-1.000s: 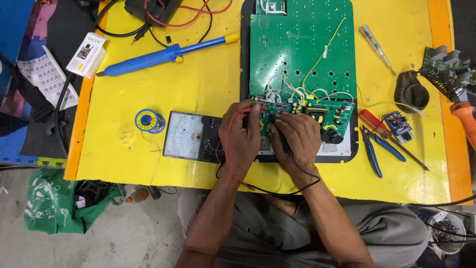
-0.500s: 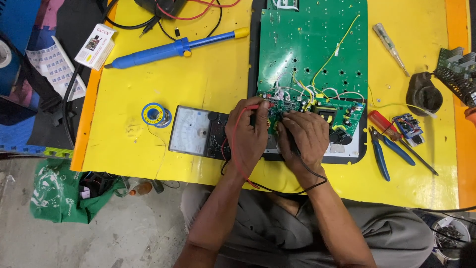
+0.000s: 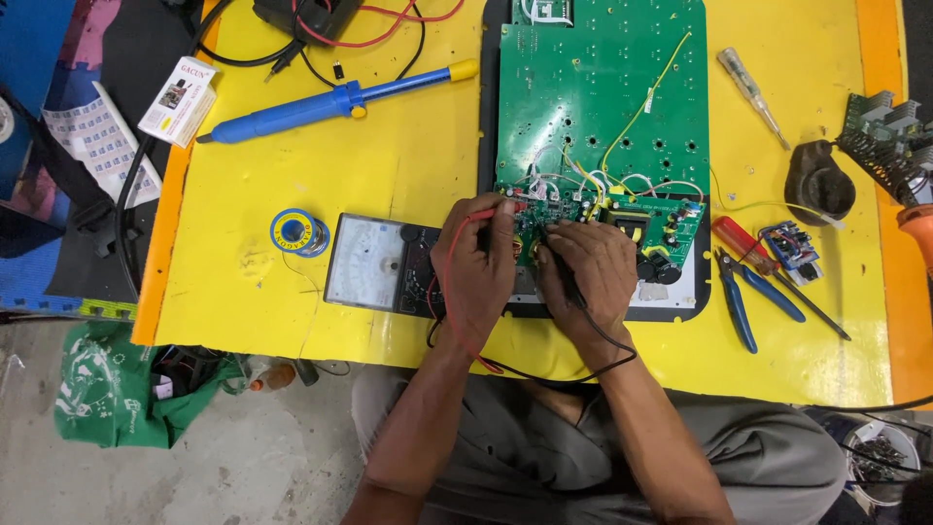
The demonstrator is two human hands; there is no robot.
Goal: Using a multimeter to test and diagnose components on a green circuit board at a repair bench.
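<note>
Two hands are at work: the left hand (image 3: 474, 262) and the right hand (image 3: 588, 272). Each holds one test probe, so two probes: one red probe (image 3: 507, 206) and one black probe (image 3: 564, 267). One analog multimeter (image 3: 381, 262) lies on the one yellow bench (image 3: 408, 146). One large green circuit board (image 3: 603, 87) carries one smaller green board (image 3: 653, 222). There is one blue desoldering pump (image 3: 330, 100), one solder spool (image 3: 298, 232), one small white box (image 3: 179, 100), one pair of blue-handled pliers (image 3: 743, 297), one red-handled screwdriver (image 3: 768, 267), one clear-handled tester screwdriver (image 3: 750, 94) and one small blue module (image 3: 789, 243).
</note>
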